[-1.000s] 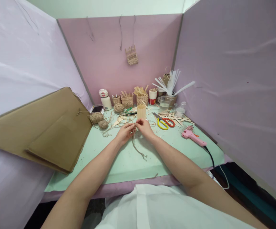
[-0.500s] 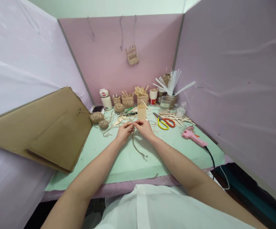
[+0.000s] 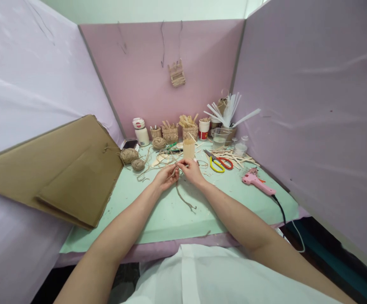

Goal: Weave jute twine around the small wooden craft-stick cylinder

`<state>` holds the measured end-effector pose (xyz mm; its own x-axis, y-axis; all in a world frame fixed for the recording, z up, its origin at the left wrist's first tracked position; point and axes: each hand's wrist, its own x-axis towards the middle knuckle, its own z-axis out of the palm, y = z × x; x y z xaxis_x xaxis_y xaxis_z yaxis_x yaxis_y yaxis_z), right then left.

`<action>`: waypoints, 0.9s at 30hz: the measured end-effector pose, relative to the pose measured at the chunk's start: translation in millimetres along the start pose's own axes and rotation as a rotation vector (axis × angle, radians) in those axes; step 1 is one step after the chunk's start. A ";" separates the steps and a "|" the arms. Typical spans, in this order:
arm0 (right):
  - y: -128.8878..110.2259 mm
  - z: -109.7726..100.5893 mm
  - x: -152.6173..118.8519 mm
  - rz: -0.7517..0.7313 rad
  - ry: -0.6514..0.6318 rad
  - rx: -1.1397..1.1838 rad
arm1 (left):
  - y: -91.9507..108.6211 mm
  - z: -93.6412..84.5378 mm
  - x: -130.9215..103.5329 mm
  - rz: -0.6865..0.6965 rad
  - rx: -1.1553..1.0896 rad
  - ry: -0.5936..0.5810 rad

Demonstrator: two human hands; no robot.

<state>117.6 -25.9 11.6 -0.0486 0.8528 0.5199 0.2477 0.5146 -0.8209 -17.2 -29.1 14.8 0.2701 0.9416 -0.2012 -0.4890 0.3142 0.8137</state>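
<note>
My left hand and my right hand meet at the middle of the table, fingertips pinched together. Between them they hold jute twine; its loose end trails down onto the green tabletop towards me and frays at the tip. The exact grip of the fingertips is too small to make out. Just beyond my right hand stands a pale wooden stick holder, upright, with a stick leaning out of its top. Loose twine lies tangled to the left of my hands.
Twine balls lie on the left beside a large cardboard sheet. Scissors with yellow and red handles and a pink glue gun lie on the right. Stick-filled baskets and a white bottle line the back.
My left hand has rolled over, its palm turned more upward and its lower fingers curled beside the twine. My right hand stays nearly in place.
</note>
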 end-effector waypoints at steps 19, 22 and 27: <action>23.3 -7.2 13.5 0.451 0.246 0.220 | -13.3 9.7 -1.1 0.202 0.581 0.036; 23.0 -11.0 16.9 0.487 0.299 0.298 | -14.7 13.9 -2.2 0.177 0.592 0.018; 20.3 -12.3 16.9 0.439 0.289 0.353 | -13.4 15.1 -5.1 0.194 0.563 0.002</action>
<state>133.8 -2.2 6.6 0.2606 0.9581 0.1190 -0.1518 0.1624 -0.9750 0.5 -39.9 13.1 0.2176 0.9758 -0.0202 -0.0143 0.0239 0.9996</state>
